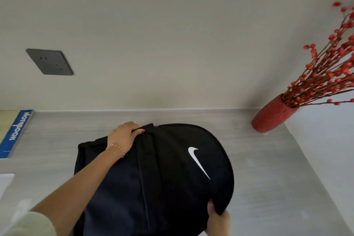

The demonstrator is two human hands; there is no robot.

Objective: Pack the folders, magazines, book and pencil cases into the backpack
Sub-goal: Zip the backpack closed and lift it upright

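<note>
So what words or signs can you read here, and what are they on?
"Notebook": white letters on the blue book at the left edge of the table, seen upside down.
White swoosh logo, no letters: on the black backpack held by the left hand and right hand.
Grey wall plate: no writing to read.
</note>
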